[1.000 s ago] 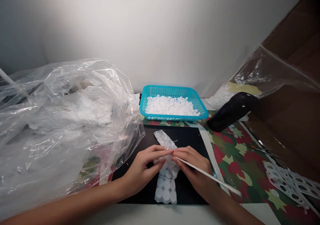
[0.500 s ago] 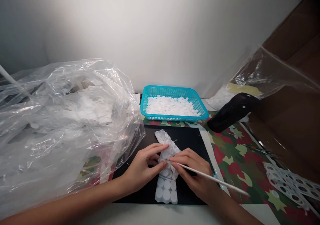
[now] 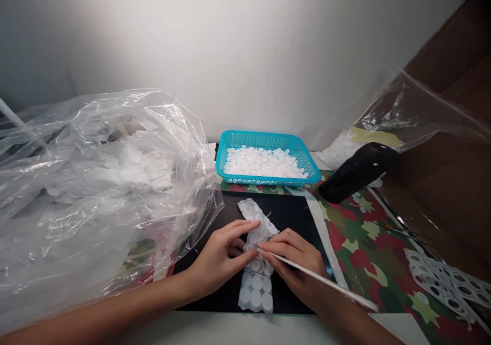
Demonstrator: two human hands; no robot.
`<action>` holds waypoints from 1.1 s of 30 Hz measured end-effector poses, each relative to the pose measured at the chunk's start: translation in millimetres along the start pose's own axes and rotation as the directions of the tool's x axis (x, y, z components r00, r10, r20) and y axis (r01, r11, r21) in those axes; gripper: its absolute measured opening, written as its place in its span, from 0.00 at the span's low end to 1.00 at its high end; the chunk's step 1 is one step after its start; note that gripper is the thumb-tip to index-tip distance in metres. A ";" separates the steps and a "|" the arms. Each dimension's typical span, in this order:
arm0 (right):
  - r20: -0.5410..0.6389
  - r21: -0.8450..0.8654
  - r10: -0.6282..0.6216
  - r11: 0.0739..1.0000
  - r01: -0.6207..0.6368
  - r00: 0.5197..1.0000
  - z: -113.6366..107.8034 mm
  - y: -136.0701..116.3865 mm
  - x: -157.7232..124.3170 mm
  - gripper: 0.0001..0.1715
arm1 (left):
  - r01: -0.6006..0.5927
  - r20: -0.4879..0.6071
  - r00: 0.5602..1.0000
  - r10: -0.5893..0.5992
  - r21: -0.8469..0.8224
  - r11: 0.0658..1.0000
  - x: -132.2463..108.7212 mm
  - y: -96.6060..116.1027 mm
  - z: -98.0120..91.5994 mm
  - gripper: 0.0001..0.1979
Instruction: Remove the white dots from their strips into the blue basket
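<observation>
**Strip of white round stickers (image 3: pixel 256 289) gathered under both hands, stick point right at it**

And here we are at the black mat (image 3: pixel 295 212), the strip lying lengthwise down its middle, its lower end flat and its upper part bunched under the fingers. The left hand (image 3: pixel 222 258) has it in a light, half-closed pinch, fingers curved over the top. The right hand (image 3: pixel 295 258) is closed firmly around a thin white stick (image 3: pixel 318 277), whose point sits at the strip just beside the left thumb. Good form here, I'd judge: keep that pinch close to the point and the stick low, so it doesn't dig into the stickers. Beyond the hands, a turquoise plastic basket (image 3: pixel 268 139) heaped with white discs (image 3: pixel 264 163), a clear plastic bag (image 3: pixel 95 207) on the left, and camouflage-patterned paper (image 3: pixel 360 242) on the right.
</observation>
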State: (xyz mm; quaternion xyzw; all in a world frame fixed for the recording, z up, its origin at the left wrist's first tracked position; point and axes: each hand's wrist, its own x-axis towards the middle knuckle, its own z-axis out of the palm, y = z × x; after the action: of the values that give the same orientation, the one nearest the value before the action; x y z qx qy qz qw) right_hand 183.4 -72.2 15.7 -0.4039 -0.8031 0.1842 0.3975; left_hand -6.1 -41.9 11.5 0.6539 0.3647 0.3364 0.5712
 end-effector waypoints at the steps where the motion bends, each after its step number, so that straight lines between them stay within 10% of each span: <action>1: 0.002 -0.006 0.000 1.000 0.000 1.000 0.0 -0.2 0.1 0.11 | -0.002 0.005 1.000 0.002 -0.003 1.000 0.0 -0.1 0.0 0.22; 33: -0.011 -0.097 -0.047 0.994 0.046 0.999 4.6 1.9 -1.3 0.12 | -0.026 0.041 0.999 0.025 0.022 0.999 -3.7 0.5 1.8 0.24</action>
State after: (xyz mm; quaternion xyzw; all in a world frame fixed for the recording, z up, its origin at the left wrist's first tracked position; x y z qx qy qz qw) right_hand 181.2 -72.0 11.0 -0.4052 -0.8175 0.1332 0.3871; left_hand -6.4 -46.1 11.7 0.6716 0.3485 0.3263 0.5666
